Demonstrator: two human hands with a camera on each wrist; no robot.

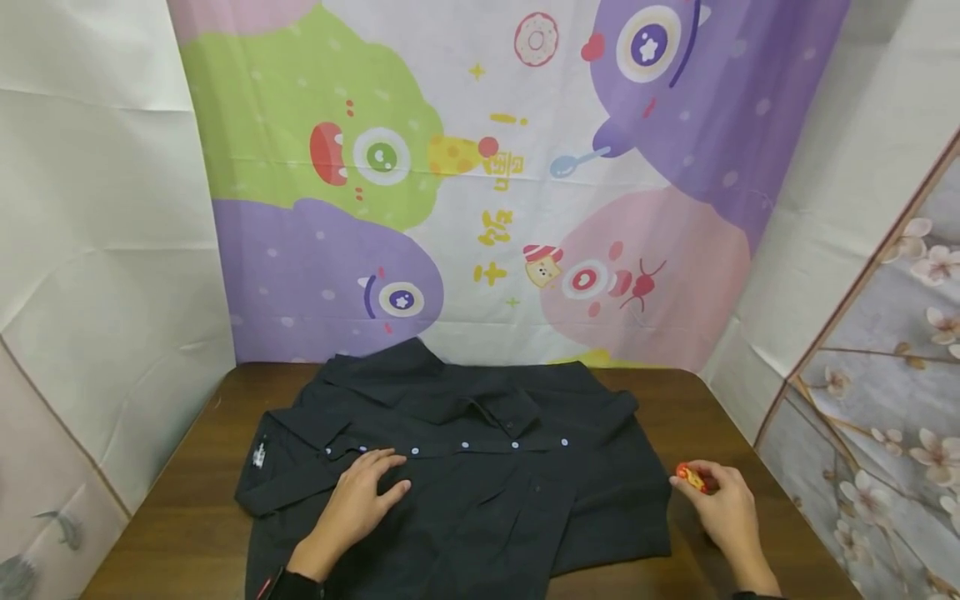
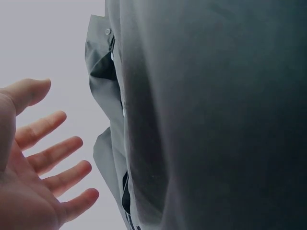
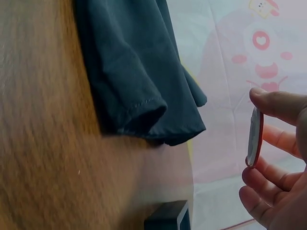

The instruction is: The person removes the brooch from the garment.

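Observation:
A black button-up shirt (image 1: 450, 492) lies spread over the table, its row of pale buttons running across it below the collar (image 1: 517, 412). Over the shirt's left part is my left hand (image 1: 352, 504), fingers extended and holding nothing; the left wrist view shows its fingers (image 2: 57, 153) spread. Beyond the shirt's right edge, my right hand (image 1: 723, 504) pinches a small flat red-and-yellow piece (image 1: 692, 477) between thumb and fingers. In the right wrist view this piece (image 3: 254, 136) appears edge-on, with a whitish back; its exact kind is unclear.
The brown wooden table (image 1: 180, 450) shows on both sides of the shirt. A cartoon-print cloth (image 1: 487, 317) hangs behind it, and a flower-patterned panel (image 1: 885, 417) stands at right. One dark block (image 3: 168, 218) appears at the bottom of the right wrist view.

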